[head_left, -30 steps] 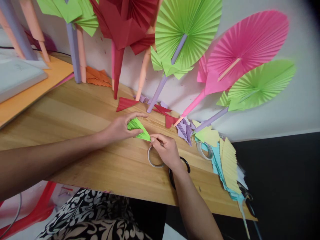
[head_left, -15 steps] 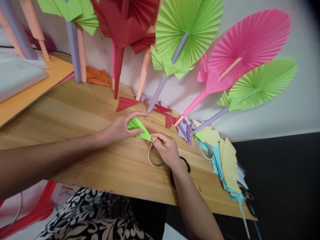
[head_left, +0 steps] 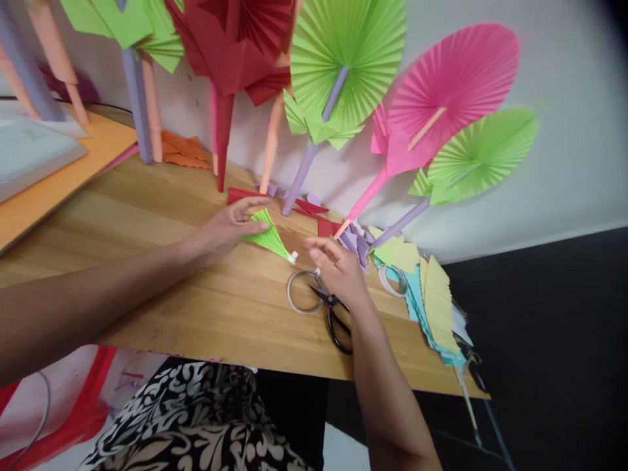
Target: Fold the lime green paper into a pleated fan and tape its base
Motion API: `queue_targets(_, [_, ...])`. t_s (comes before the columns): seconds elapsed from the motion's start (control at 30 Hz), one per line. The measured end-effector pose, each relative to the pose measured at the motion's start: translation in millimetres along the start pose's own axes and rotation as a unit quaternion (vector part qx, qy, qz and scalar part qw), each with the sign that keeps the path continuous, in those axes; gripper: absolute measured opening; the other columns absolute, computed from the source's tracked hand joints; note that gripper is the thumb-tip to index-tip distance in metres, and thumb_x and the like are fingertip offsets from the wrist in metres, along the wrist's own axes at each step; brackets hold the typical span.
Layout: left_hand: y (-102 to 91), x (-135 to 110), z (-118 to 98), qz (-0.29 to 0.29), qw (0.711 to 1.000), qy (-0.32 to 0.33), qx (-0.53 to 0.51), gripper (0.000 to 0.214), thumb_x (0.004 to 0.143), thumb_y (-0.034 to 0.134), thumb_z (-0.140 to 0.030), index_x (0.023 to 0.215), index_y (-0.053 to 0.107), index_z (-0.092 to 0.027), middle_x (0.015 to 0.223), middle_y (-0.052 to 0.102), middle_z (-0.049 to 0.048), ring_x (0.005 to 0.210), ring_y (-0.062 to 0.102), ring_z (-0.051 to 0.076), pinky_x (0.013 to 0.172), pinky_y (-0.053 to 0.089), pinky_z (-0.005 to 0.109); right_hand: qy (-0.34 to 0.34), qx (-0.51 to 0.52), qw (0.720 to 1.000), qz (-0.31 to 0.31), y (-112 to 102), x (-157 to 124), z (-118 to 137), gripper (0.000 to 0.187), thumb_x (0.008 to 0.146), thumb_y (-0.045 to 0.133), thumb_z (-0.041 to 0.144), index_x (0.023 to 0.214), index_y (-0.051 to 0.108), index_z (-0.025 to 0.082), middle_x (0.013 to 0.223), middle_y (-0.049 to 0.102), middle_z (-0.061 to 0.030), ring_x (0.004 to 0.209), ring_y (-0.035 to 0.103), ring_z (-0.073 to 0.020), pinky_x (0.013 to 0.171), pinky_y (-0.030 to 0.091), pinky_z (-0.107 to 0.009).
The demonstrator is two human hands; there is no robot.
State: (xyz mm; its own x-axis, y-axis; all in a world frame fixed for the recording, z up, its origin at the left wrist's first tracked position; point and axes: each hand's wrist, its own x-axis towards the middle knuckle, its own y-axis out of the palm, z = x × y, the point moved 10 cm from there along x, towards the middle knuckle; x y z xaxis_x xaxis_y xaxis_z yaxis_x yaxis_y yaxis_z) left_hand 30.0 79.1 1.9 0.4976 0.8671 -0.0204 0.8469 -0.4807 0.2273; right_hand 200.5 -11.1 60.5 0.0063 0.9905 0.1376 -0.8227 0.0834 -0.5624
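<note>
My left hand [head_left: 238, 226] holds a small bright green pleated paper fan [head_left: 269, 239] between thumb and fingers, over the wooden table. Its folds gather to a narrow tip, which has a bit of white tape [head_left: 293, 257] on it. A short gap to the right of that tip, my right hand [head_left: 338, 265] is loosely curved with its fingers apart, and I see nothing in it. Just below the right hand are a roll of tape [head_left: 290, 297], lying flat, and black-handled scissors [head_left: 336, 317], whose blades reach over the roll's ring.
Large folded-paper fans on rolled stems, green [head_left: 350, 52], pink [head_left: 456, 78] and red [head_left: 230, 59], lean against the wall. Paper scraps and yellow pleated paper [head_left: 439, 304] lie at the right, beside another tape roll [head_left: 392, 281]. Orange sheets [head_left: 108, 140] are at the left.
My right hand has let go of the green fan's tip and drawn back to the right. The white tape on the tip and the scissors' blades now show.
</note>
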Motion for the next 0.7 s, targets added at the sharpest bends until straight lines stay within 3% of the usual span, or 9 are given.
queue_targets(0.1, [-4.2,2.9,2.8,0.008,1.0,-0.007,-0.001,0.063,0.073,0.079,-0.037,0.129,0.056,-0.02,0.086,0.069,0.0014,0.078,0.066,0.014,0.074,0.055,0.027,-0.031,-0.11,0.993,-0.031,-37.3,-18.6,31.0,0.026,0.093,0.058,0.041,0.11,0.071,0.025,0.11,0.074,-0.004,0.101,0.068,-0.0204,0.089,0.052,-0.035])
queue_targets(0.2, [2.2,2.8,4.8,0.049,0.996,-0.005,0.068,0.055,0.072,0.08,-0.036,0.122,0.063,-0.021,0.081,0.067,-0.0001,0.072,0.064,0.013,0.067,0.053,0.024,-0.014,-0.208,0.978,-0.012,-55.1,-50.5,37.3,0.026,0.094,0.059,0.04,0.111,0.071,0.025,0.107,0.075,-0.0054,0.099,0.069,-0.0231,0.09,0.052,-0.038])
queue_targets(0.33, [14.6,-2.5,0.8,0.099,0.982,0.028,0.159,0.053,0.071,0.08,-0.04,0.119,0.066,-0.023,0.086,0.067,0.0006,0.071,0.062,0.012,0.058,0.05,0.02,0.021,-0.31,0.949,0.052,-50.7,-99.1,0.8,0.028,0.093,0.059,0.036,0.118,0.069,0.025,0.119,0.072,-0.0082,0.111,0.066,-0.0274,0.095,0.052,-0.044])
queue_targets(0.43, [19.9,-6.9,2.3,0.115,0.972,0.013,0.202,0.058,0.074,0.076,-0.043,0.127,0.063,-0.023,0.09,0.068,0.0023,0.063,0.059,0.01,0.049,0.045,0.018,0.023,-0.349,0.936,0.05,-45.7,-123.7,-24.2,0.035,0.09,0.062,0.027,0.124,0.066,0.022,0.125,0.069,-0.0115,0.116,0.062,-0.0312,0.1,0.05,-0.051])
queue_targets(0.5, [26.0,-10.2,-1.9,0.121,0.969,0.022,0.217,0.057,0.076,0.074,-0.045,0.126,0.063,-0.022,0.099,0.069,0.0046,0.071,0.062,0.013,0.054,0.049,0.019,0.012,-0.334,0.942,0.021,-42.4,-131.5,-24.9,0.035,0.091,0.06,0.027,0.125,0.065,0.022,0.127,0.068,-0.0121,0.118,0.061,-0.0313,0.102,0.048,-0.052])
queue_targets(0.6, [44.5,-17.6,-16.2,0.136,0.967,0.061,0.208,0.049,0.075,0.075,-0.046,0.116,0.068,-0.021,0.118,0.069,0.0075,0.102,0.064,0.02,0.078,0.056,0.027,-0.005,-0.23,0.973,-0.016,-30.3,-132.8,-8.5,0.031,0.095,0.055,0.03,0.124,0.066,0.025,0.124,0.07,-0.0101,0.117,0.063,-0.0272,0.102,0.048,-0.046])
queue_targets(0.7, [71.9,-29.4,-31.6,0.172,0.963,0.078,0.191,0.045,0.075,0.076,-0.044,0.113,0.069,-0.021,0.122,0.068,0.0079,0.11,0.062,0.022,0.09,0.054,0.032,0.026,-0.041,0.999,0.025,2.3,-123.3,1.1,0.031,0.096,0.054,0.037,0.121,0.068,0.026,0.118,0.073,-0.008,0.108,0.068,-0.0229,0.097,0.052,-0.04])
